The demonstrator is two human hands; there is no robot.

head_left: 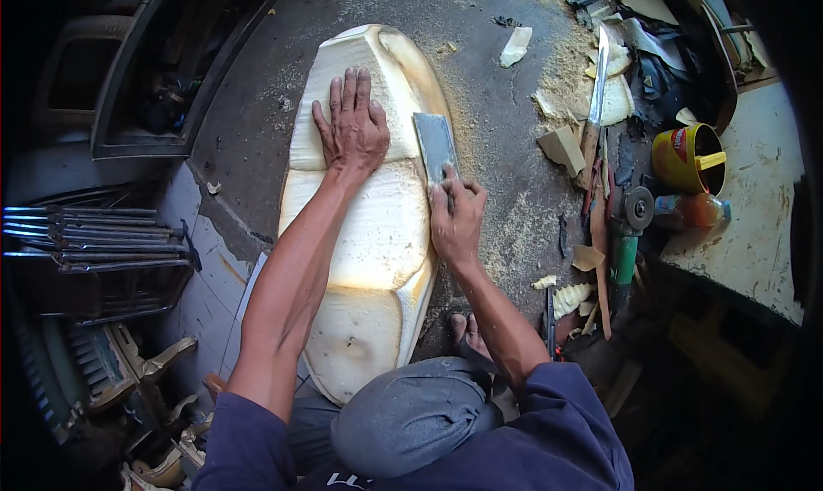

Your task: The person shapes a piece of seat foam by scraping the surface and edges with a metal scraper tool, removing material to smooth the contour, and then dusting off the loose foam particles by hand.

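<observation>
A long cream-coloured foam motorcycle seat pad (pixel 364 225) lies lengthwise in front of me, its lower end close to my knee. My left hand (pixel 354 131) rests flat on the upper part of the foam, fingers stretched and slightly spread. Along the pad's right edge, my right hand (pixel 458 208) grips the lower end of a flat grey rectangular sanding block (pixel 436 141). The block's face lies against the foam's right side; its underside is hidden. Fine crumbs of foam dot the pad's surface.
At right lie a long knife (pixel 597 84), foam offcuts (pixel 562 151), a green angle grinder (pixel 628 234), a yellow tin (pixel 688 157) and a bottle (pixel 693 211). Foam dust covers the dark floor (pixel 506 234). Metal rods (pixel 111 240) stand at left.
</observation>
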